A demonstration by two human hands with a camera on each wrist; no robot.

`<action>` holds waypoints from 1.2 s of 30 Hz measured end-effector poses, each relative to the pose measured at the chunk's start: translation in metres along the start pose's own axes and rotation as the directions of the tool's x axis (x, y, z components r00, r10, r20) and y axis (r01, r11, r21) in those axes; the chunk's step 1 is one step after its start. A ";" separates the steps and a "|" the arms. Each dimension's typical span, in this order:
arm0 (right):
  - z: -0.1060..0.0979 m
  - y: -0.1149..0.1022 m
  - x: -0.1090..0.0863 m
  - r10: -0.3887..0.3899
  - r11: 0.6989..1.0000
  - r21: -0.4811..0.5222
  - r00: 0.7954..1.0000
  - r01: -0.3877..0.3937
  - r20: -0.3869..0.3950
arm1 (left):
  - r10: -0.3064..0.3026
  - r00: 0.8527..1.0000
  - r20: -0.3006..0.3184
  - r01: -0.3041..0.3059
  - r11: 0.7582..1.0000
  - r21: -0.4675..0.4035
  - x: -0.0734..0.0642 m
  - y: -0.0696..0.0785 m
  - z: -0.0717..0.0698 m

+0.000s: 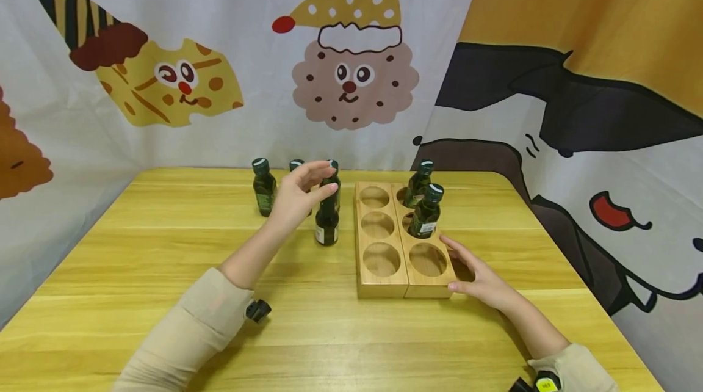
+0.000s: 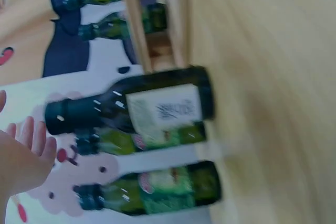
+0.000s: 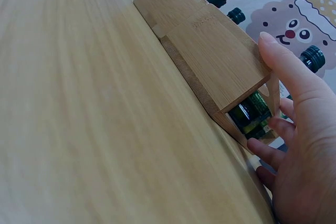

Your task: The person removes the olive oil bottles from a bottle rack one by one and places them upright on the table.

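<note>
My left hand (image 1: 296, 196) is raised beside the cap of a dark bottle (image 1: 327, 228) with a white label. In the left wrist view, its loose fingers (image 2: 38, 139) appear apart from that cap. The wooden rack (image 1: 382, 289) is two blocks side by side, each with three round holes. Small green bottles stand in the right block's far hole (image 1: 418, 183) and middle hole (image 1: 426, 216). My right hand (image 1: 483, 282) rests at the rack's near right corner, the thumb (image 3: 281, 59) touching its upper edge and the other fingers by its open side.
Behind the dark bottle, another green bottle (image 2: 178, 135) stands on the table (image 1: 307, 331). Farther left is one more green bottle (image 1: 265, 190). A cap (image 1: 296, 164) shows behind my left hand. A printed cloth (image 1: 219, 7) hangs along the table's back edge.
</note>
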State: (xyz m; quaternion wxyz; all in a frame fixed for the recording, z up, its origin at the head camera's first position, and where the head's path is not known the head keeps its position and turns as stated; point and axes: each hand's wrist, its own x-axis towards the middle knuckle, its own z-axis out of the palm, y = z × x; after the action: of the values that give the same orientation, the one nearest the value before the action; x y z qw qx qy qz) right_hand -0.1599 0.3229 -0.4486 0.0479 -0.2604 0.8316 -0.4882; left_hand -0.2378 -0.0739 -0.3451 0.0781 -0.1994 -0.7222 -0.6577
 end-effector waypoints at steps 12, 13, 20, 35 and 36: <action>0.000 0.000 0.002 0.001 1.000 -0.007 1.000 -0.001 -0.004 | 0.064 0.997 0.044 -0.058 0.990 -0.126 0.002 0.032 0.046; 0.000 0.000 0.002 0.002 1.000 -0.007 1.000 -0.002 -0.004 | 0.068 0.997 0.045 -0.061 0.988 -0.141 0.002 0.032 0.051; 0.000 0.002 0.001 0.017 1.000 0.000 1.000 -0.017 -0.009 | 0.068 0.996 0.063 -0.053 0.977 -0.206 0.003 0.028 0.082; 0.001 -0.002 0.000 -0.004 1.000 0.006 1.000 0.004 0.001 | -0.009 0.995 0.097 0.028 0.980 -0.197 0.010 0.003 0.146; 0.001 -0.002 0.000 -0.010 1.000 0.005 1.000 0.010 0.003 | -0.007 0.996 0.091 0.024 0.982 -0.187 0.010 0.002 0.149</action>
State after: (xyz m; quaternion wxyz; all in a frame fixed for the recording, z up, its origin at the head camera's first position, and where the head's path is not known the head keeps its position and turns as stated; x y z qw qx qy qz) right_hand -0.1591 0.3216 -0.4473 0.0475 -0.2652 0.8290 -0.4900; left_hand -0.2237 0.0742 -0.3574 0.0211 -0.2296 -0.6612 -0.7139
